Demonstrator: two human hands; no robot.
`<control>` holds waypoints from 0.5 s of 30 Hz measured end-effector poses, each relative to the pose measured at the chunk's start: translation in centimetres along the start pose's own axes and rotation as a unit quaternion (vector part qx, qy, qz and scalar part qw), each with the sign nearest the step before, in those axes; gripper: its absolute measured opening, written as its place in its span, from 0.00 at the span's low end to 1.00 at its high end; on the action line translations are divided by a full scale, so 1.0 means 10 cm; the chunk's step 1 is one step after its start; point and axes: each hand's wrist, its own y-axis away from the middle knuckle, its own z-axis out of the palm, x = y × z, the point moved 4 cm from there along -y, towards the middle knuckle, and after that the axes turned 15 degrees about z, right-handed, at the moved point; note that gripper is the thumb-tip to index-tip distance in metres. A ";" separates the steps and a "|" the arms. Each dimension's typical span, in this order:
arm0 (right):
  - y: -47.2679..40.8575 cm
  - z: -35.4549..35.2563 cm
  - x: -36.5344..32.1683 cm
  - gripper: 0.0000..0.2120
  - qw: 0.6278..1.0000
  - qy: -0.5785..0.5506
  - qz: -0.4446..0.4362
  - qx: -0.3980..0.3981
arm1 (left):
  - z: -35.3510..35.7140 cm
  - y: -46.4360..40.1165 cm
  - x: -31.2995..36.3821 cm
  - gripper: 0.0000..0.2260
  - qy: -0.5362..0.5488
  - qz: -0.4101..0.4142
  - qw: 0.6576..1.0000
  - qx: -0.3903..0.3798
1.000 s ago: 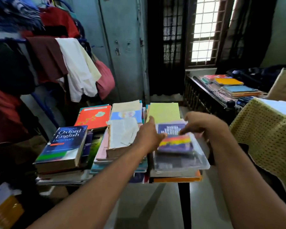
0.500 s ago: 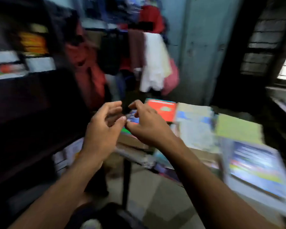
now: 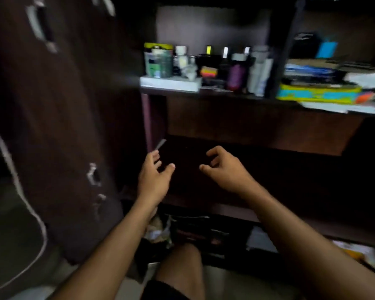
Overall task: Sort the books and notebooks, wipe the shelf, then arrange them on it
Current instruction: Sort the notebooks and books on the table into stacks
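You have turned away from the tabletop and its sorted stacks — none of the books or notebooks are in view now — and you face a dark wooden shelf [image 3: 236,176] that looks bare where your hands hover. Your left hand [image 3: 154,172] is loosely open with fingers spread, your right hand [image 3: 223,167] hangs with fingers lightly curled, and neither holds anything. Half a second ago both hands met in front of the piles; now they sit apart over the board. This reads as sorting paused and wiping due — though no cloth shows. Above, an upper shelf [image 3: 204,93] carries bottles [image 3: 237,70] and a pile of papers [image 3: 325,87].
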 end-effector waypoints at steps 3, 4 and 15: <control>-0.29 0.34 -0.46 0.26 0.999 -0.003 -0.044 -0.017 | -0.20 -0.32 -0.31 0.33 -0.053 -0.027 0.998 0.031; -0.39 0.43 -0.63 0.27 0.998 -0.004 -0.062 -0.023 | -0.23 -0.47 -0.38 0.34 -0.072 -0.033 0.996 0.036; -1.74 1.11 -1.43 0.40 0.995 -0.027 -0.059 -0.081 | 0.37 -1.27 -0.99 0.33 -0.144 -0.037 0.973 0.174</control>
